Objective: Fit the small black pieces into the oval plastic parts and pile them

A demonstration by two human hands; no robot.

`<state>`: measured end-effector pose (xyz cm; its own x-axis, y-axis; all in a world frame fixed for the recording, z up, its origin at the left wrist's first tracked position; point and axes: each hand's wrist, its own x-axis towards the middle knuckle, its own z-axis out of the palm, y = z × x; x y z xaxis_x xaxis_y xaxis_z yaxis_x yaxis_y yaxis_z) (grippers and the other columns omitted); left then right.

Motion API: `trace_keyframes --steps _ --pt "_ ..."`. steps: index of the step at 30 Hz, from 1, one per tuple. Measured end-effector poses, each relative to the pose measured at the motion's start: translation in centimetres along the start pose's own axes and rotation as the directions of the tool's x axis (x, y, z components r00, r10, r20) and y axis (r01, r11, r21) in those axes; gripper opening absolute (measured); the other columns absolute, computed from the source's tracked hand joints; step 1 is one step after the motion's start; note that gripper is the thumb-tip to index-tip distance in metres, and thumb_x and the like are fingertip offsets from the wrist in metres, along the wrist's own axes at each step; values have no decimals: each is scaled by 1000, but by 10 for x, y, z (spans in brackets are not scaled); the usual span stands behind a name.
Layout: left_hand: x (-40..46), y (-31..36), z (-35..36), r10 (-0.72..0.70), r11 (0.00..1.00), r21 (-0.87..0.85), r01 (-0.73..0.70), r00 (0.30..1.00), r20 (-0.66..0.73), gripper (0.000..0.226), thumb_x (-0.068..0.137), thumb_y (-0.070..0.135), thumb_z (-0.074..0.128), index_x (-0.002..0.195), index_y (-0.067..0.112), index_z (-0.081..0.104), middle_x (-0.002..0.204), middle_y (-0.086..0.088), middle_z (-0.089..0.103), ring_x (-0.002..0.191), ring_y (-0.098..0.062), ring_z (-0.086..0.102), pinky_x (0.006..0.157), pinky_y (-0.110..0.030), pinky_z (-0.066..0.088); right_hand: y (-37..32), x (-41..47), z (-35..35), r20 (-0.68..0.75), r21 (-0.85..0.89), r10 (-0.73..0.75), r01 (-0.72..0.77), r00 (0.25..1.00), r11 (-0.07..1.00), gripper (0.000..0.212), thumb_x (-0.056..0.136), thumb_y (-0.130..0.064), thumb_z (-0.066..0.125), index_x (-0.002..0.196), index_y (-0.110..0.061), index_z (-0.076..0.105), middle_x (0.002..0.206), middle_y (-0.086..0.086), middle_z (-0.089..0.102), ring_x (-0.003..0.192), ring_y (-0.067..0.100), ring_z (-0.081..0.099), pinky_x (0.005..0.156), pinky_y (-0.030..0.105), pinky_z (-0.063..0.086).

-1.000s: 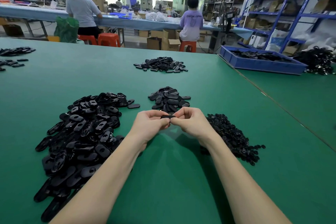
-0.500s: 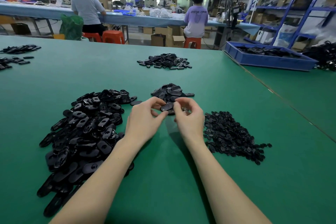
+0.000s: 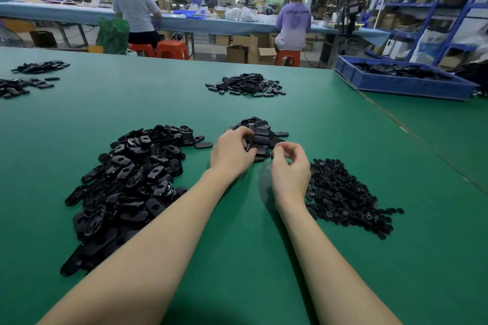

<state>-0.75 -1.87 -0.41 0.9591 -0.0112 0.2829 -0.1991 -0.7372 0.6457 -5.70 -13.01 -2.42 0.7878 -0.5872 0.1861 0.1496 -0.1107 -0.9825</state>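
the left hand [image 3: 232,152] is laying a fitted oval part on the small finished pile [image 3: 260,134] at its fingertips while the right hand [image 3: 290,166] is hovering loosely curled and empty, leaving the big unfitted oval heap [image 3: 126,179] leftward and small black pieces [image 3: 343,192] rightward mostly undone

Two people [image 3: 294,21] on orange stools [image 3: 173,49] at far bench; blue crate [image 3: 401,84] right, contents possibly dark parts; blue shelving [image 3: 433,5].

This is a factory workroom. Two workers [image 3: 136,8] sit on orange stools [image 3: 173,49] at a long blue bench [image 3: 66,14]. Blue shelves [image 3: 433,2] hold boxes. Heaps of black parts [image 3: 245,84] lie on a big green table [image 3: 132,103].
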Motion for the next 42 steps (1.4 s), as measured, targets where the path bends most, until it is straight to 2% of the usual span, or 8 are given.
trace_keyframes --steps 6,10,15,18,21,27,32,42 --pt "-51 -5 0 96 995 -11 -98 990 -107 14 87 40 65 95 36 54 82 15 52 79 -8 51 65 -28 38 1 0 0 9 10 -14 14 1000 1000 6 93 -17 63 99 -16 67 88 -15 64 62 -18 53 62 3 39" --pt "-61 -16 -18 109 991 74 -110 994 15 8 88 38 63 91 32 59 88 13 57 85 -10 53 73 -28 42 0 -2 -1 8 -8 -25 25 1000 1000 6 93 -17 63 97 -18 67 86 -15 64 63 -18 53 63 2 38" --pt "-50 -23 -72 112 984 100 -149 945 309 2 87 28 66 88 30 66 82 13 67 61 5 51 70 -22 42 -3 -12 3 122 -140 -195 211 973 967 3 89 -25 63 89 -27 63 78 -16 66 60 -6 55 61 8 40" --pt "-44 -31 -109 71 981 141 -131 927 370 13 87 21 64 87 32 69 80 14 67 63 2 54 68 -19 43 -3 -19 6 239 -288 -319 380 917 879 5 87 -36 61 87 -31 59 81 -22 66 59 5 56 61 17 43" --pt "-41 -42 -139 -34 979 197 -54 909 416 18 85 17 64 84 34 72 77 16 67 66 2 57 66 -15 44 -2 -23 8 358 -410 -403 529 842 742 6 89 -38 61 88 -33 57 78 -20 63 63 -1 55 59 20 39" --pt "-42 -50 -147 -209 948 317 34 818 536 8 78 30 82 84 33 77 75 16 70 66 -2 61 70 -23 45 -2 -31 10 546 -440 -464 710 697 549 6 90 -35 61 91 -30 57 84 -14 64 66 7 49 57 25 35" --pt "-42 -45 -132 -300 914 395 96 816 495 16 70 42 86 78 31 77 84 13 75 85 -9 69 83 -29 56 -2 -29 10 572 -442 -457 725 682 529 7 91 -35 61 90 -29 58 83 -13 63 67 8 49 55 23 33" --pt "-46 -39 -125 -325 878 474 69 813 483 23 75 35 83 86 22 68 88 6 70 82 -18 64 74 -29 53 1 -26 10 564 -428 -415 682 714 593 9 89 -38 60 87 -31 56 84 -16 64 67 -7 49 58 14 33"
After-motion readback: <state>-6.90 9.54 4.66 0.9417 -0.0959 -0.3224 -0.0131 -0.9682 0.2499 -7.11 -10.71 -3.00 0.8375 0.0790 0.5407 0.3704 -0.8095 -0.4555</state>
